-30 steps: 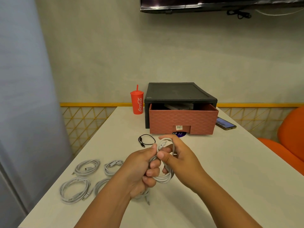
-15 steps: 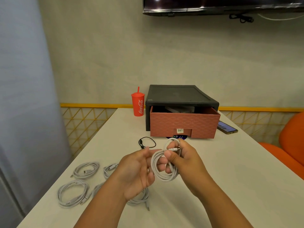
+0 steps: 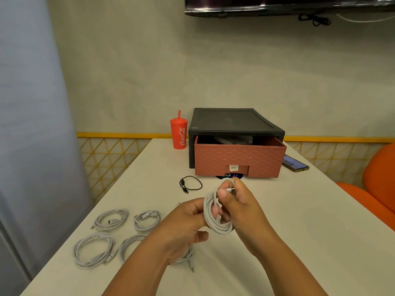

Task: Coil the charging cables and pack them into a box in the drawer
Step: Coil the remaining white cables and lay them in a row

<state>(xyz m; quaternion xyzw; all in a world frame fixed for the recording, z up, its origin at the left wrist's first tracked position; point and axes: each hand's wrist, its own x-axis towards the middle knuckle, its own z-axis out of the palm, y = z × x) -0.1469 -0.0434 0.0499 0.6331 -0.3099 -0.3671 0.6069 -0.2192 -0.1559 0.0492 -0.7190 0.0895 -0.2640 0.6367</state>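
A coiled white charging cable (image 3: 215, 223) hangs between my two hands above the white table (image 3: 299, 242). My right hand (image 3: 239, 208) pinches the coil's top and a plug end with thumb and fingers. My left hand (image 3: 183, 225) grips the coil's left side. Several other white coiled cables (image 3: 111, 218) lie on the table to the left, one partly hidden under my left forearm. A small black cable (image 3: 190, 184) lies in front of the drawer unit. The reddish drawer (image 3: 239, 159) stands pulled open from its black case (image 3: 233, 120), with a dark box (image 3: 233, 140) partly seen inside.
A red cup with a straw (image 3: 179, 135) stands left of the drawer unit. A phone (image 3: 295, 163) lies to its right. An orange chair (image 3: 376, 189) sits at the right table edge. A screen hangs on the wall above.
Both hands have lifted slightly and moved toward the drawer with the coil. My left fingers have loosened from a full fist round the coil to a lighter hold on its side.
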